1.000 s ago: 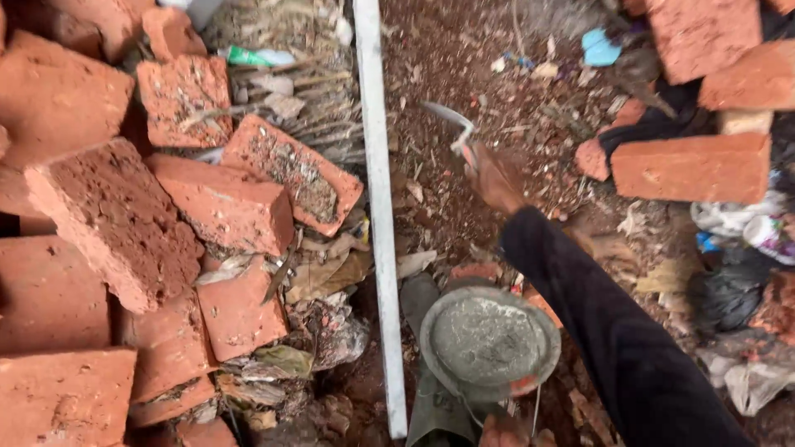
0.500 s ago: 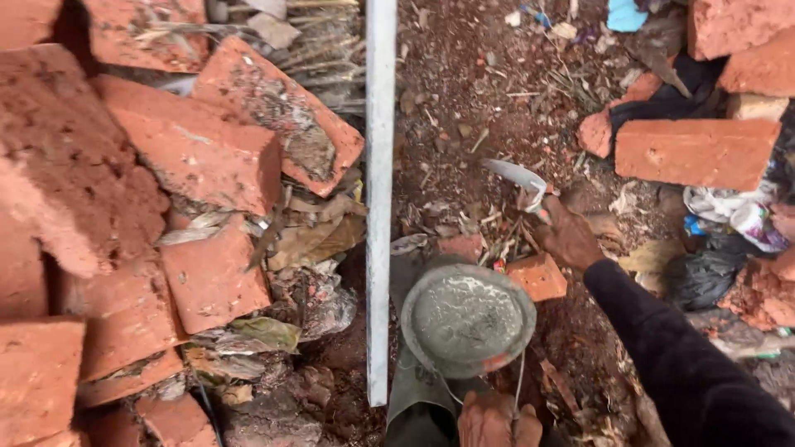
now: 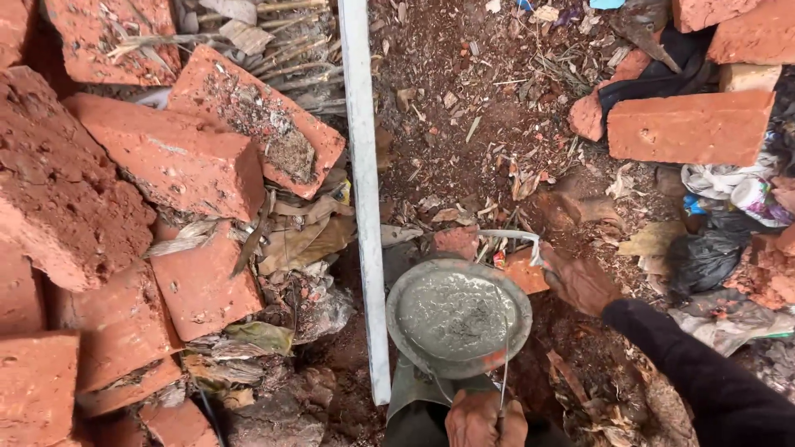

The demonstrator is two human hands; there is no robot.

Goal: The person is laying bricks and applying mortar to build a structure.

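Observation:
A round metal pan [image 3: 406,319] full of wet grey mortar sits low in the middle of the view. My right hand [image 3: 580,281], in a dark sleeve, grips a trowel [image 3: 509,237] whose blade lies just above the pan's far rim. At the bottom edge, my left hand [image 3: 484,420] is closed on a thin metal wire [image 3: 504,372] that runs up over the pan's near rim. Small brick pieces [image 3: 526,271] lie between the pan and my right hand.
A long white straight bar [image 3: 362,190] runs top to bottom left of the pan. Rough red bricks [image 3: 174,165] are piled on the left among dry leaves. One whole brick [image 3: 687,128] lies at the upper right, with rags and plastic litter [image 3: 720,248] below it. Reddish soil covers the ground.
My right hand with the trowel has come down from the soil to the pan's far rim. My left hand has come into view at the bottom edge.

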